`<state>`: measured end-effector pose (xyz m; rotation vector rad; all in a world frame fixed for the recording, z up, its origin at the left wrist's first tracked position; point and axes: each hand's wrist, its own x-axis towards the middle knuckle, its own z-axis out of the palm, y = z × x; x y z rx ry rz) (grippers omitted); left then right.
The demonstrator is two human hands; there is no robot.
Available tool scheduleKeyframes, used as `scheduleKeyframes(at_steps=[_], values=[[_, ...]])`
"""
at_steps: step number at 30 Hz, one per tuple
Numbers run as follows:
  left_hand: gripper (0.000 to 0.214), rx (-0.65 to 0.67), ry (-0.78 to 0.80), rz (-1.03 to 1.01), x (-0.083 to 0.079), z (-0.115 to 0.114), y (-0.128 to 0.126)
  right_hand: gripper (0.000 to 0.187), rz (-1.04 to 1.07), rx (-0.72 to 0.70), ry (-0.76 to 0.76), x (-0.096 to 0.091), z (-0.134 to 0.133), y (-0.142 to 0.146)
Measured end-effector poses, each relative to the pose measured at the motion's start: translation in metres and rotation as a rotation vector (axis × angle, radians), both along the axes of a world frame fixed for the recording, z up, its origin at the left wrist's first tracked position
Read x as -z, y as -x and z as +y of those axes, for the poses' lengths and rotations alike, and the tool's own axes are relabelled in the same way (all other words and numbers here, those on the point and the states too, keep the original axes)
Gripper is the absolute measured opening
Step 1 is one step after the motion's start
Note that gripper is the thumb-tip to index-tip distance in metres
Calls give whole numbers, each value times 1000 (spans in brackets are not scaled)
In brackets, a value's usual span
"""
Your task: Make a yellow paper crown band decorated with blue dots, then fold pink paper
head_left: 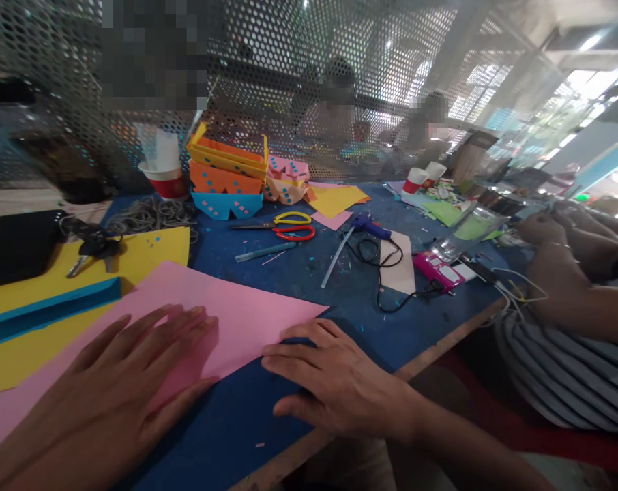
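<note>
A large pink paper sheet (247, 307) lies on the blue table, partly over a yellow sheet (160, 247). My left hand (129, 382) rests flat on the pink sheet, fingers stretched out. At the sheet's right edge is my right hand (334, 382), its fingers extended and a little apart, fingertips near the pink edge. Left of my left hand, a folded blue paper strip (53, 310) sits on the yellow paper. Beyond the pink sheet lie scissors (293, 228) with red and yellow handles and a pale blue pen-like stick (265, 251).
Folded paper boxes (227, 177) stand at the back beside a paper cup (163, 181). Keys (97, 245) and a black pouch (20, 245) lie left. A glue gun (370, 225) and its cord lie right, near a pink power strip (439, 271). Another person's arm (569, 286) is at right.
</note>
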<state>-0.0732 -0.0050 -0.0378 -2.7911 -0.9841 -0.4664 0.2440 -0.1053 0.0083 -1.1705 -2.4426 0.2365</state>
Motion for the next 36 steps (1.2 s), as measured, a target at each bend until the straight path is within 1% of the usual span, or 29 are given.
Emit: scheduleKeyframes(at_steps=[6, 11, 17, 21, 27, 36], values=[[67, 17, 1, 0, -2, 1, 0, 47, -41, 28, 49, -4, -1, 0], [67, 18, 9, 6, -1, 1, 0, 47, -34, 40, 75, -6, -1, -1], [70, -4, 34, -8, 1, 0, 1, 46, -41, 51, 79, -4, 0, -4], [71, 4, 38, -2, 1, 1, 0, 48, -43, 40, 96, -5, 0, -6], [74, -7, 48, -19, 0, -1, 0, 48, -55, 59, 80, -5, -1, -8], [77, 8, 27, 31, 2, 2, 3, 48, -66, 94, 92, -6, -2, -15]])
